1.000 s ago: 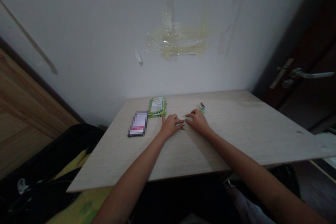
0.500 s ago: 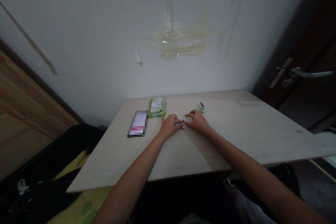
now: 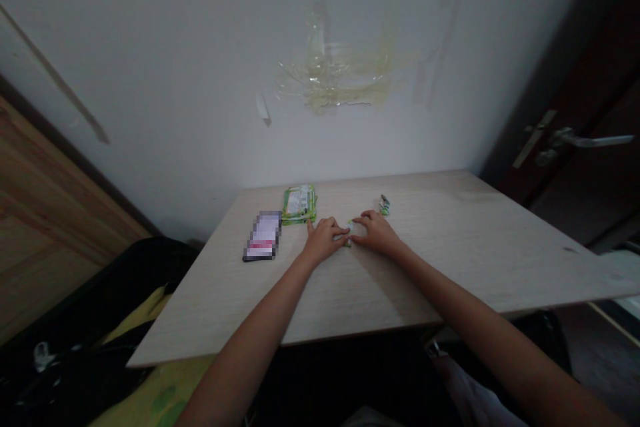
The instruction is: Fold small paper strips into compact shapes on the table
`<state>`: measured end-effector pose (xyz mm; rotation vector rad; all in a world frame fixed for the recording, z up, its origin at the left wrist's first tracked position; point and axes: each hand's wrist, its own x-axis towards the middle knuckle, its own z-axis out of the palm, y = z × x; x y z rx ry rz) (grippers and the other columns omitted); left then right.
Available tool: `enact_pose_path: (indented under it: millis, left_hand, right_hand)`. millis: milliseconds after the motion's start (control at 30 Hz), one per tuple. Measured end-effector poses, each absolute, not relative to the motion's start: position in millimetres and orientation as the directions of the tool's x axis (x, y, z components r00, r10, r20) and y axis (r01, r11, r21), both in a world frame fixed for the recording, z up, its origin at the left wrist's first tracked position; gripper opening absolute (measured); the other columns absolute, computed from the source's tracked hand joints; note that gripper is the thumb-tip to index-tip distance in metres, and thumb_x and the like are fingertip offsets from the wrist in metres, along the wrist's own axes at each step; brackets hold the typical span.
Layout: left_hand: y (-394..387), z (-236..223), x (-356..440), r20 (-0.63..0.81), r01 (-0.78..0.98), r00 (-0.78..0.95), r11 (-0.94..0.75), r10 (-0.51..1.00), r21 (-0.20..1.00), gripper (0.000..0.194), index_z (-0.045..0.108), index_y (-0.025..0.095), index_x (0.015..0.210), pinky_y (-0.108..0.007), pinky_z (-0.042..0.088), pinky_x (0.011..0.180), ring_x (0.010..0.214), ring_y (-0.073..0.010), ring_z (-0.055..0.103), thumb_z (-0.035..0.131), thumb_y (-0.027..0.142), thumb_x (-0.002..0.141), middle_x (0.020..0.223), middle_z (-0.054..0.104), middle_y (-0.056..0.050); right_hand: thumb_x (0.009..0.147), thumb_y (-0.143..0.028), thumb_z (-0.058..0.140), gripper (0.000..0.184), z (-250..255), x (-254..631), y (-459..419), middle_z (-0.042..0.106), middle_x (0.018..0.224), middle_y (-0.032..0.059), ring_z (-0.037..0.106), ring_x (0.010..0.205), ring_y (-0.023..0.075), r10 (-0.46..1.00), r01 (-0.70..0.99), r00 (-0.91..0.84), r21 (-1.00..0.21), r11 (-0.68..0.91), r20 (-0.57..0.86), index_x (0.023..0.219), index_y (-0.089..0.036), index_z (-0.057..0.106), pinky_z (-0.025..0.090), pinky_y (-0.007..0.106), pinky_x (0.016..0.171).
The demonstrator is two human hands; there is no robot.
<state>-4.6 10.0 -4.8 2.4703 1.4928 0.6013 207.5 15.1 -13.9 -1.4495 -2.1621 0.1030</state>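
Between my two hands a narrow green-and-white wrapper (image 3: 349, 233) lies on the table, mostly covered by fingers. My left hand (image 3: 326, 237) presses on its left side with finger and thumb closed in. From the right, my right hand (image 3: 377, 231) grips the other side with curled fingers, the fingertips nearly meeting those of the left. Just behind my left hand rests a stack of flat green packets (image 3: 299, 204). A small folded packet (image 3: 384, 205), green and white with dark parts, lies just beyond my right hand.
A phone (image 3: 263, 235) with a blurred screen lies on the left of the pale wooden table (image 3: 480, 247). Behind the table rises a wall (image 3: 200, 80) with peeling tape (image 3: 340, 80). A dark door with a metal handle (image 3: 595, 140) stands at the right.
My right thumb has shifted slightly down along the wrapper. My left hand and the things around have stayed put.
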Motion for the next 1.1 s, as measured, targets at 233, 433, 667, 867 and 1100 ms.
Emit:
enact_pose_path:
  millis: [233, 433, 667, 867, 1100]
  left_hand:
    - [10.6, -5.3, -8.0, 0.235, 0.794, 0.43, -0.489, 0.872, 0.361, 0.027, 0.073, 0.036, 0.114, -0.067, 0.009, 0.115, 0.115, -0.0258, 0.053, 0.063, 0.043, 0.09, 0.108, 0.061, -0.003]
    - [11.0, -6.3, -7.7, 0.243, 0.796, 0.425, -0.488, 0.872, 0.359, 0.026, 0.073, 0.038, 0.113, -0.064, 0.011, 0.115, 0.114, -0.0246, 0.053, 0.063, 0.043, 0.089, 0.107, 0.061, -0.002]
    - [13.7, -9.2, -7.6, 0.253, 0.798, 0.424, -0.491, 0.869, 0.349, 0.026, 0.073, 0.04, 0.113, -0.062, 0.012, 0.116, 0.112, -0.0236, 0.053, 0.063, 0.042, 0.089, 0.105, 0.061, -0.001]
    - [13.2, -8.9, -7.9, 0.253, 0.793, 0.428, -0.495, 0.868, 0.355, 0.027, 0.072, 0.039, 0.114, -0.061, 0.009, 0.117, 0.112, -0.0233, 0.053, 0.063, 0.042, 0.089, 0.104, 0.061, -0.002]
    - [11.4, -7.4, -7.4, 0.25, 0.797, 0.43, -0.495, 0.867, 0.345, 0.028, 0.072, 0.038, 0.115, -0.06, 0.013, 0.117, 0.112, -0.0236, 0.054, 0.061, 0.045, 0.091, 0.105, 0.061, -0.002]
  right_hand:
    - [0.078, -0.053, 0.073, 0.061, -15.3, 208.8, 12.5, 0.055, 0.131, 0.0162, 0.052, 0.122, 0.0292, 0.881, 0.84, -0.304, -0.334, 0.428, 0.363, 0.128, -0.02, 0.066, 0.041, 0.043, 0.107]
    - [0.076, -0.057, 0.074, 0.068, -15.1, 209.8, 10.2, 0.054, 0.133, 0.0179, 0.051, 0.124, 0.0306, 0.88, 0.842, -0.325, -0.318, 0.435, 0.346, 0.13, -0.018, 0.064, 0.04, 0.043, 0.108]
    - [0.072, -0.057, 0.077, 0.077, -14.9, 210.2, 4.8, 0.05, 0.138, 0.0206, 0.048, 0.129, 0.0317, 0.869, 0.832, -0.353, -0.307, 0.461, 0.346, 0.135, -0.016, 0.06, 0.038, 0.043, 0.109]
    - [0.076, -0.061, 0.072, 0.075, -14.1, 212.4, 5.1, 0.049, 0.141, 0.0188, 0.046, 0.131, 0.0311, 0.878, 0.831, -0.358, -0.319, 0.455, 0.319, 0.137, -0.019, 0.059, 0.038, 0.045, 0.11]
    - [0.086, -0.048, 0.066, 0.053, -13.3, 211.8, 8.1, 0.055, 0.133, 0.0167, 0.051, 0.125, 0.0278, 0.881, 0.832, -0.317, -0.344, 0.436, 0.35, 0.13, -0.019, 0.064, 0.04, 0.042, 0.108]
